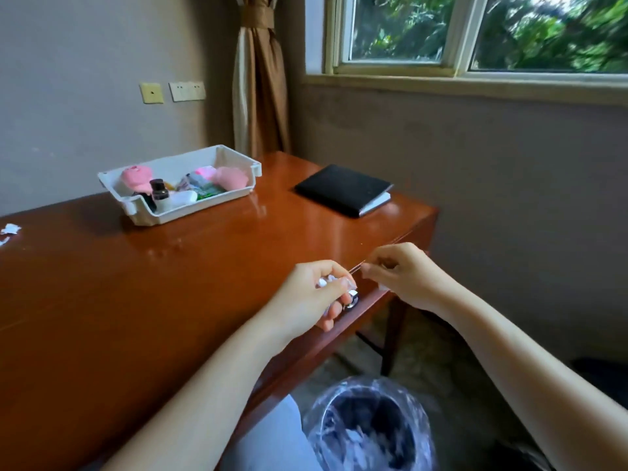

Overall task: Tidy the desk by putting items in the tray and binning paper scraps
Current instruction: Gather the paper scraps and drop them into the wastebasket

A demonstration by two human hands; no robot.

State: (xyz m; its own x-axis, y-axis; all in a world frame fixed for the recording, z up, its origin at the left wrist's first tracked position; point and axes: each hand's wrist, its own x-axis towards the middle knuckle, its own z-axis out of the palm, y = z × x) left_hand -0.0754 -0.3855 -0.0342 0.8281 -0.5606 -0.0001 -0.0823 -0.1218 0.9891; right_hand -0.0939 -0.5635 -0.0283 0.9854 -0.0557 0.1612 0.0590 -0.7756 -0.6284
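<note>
Nearby, tray (210, 206) of pink toys (136, 175), bottle (159, 192), bin (317, 404) of scraps (355, 438), left hand (312, 295), right hand (404, 277) pinching perhaps paper (322, 283)

The reddish-brown wooden desk (170, 300) was super glossy and smooth, the white rectangular plastic tray (190, 212) looked kinda satin, the flat black notebook (339, 188) had a matt cover, the small round metal drawer knob (351, 299) was shiny, the clear plastic bin liner (418, 413) crinkly, the torn white paper scraps (10, 229) matt.

Grey wall (85, 45), window (475, 32), brown curtain (260, 79)
</note>
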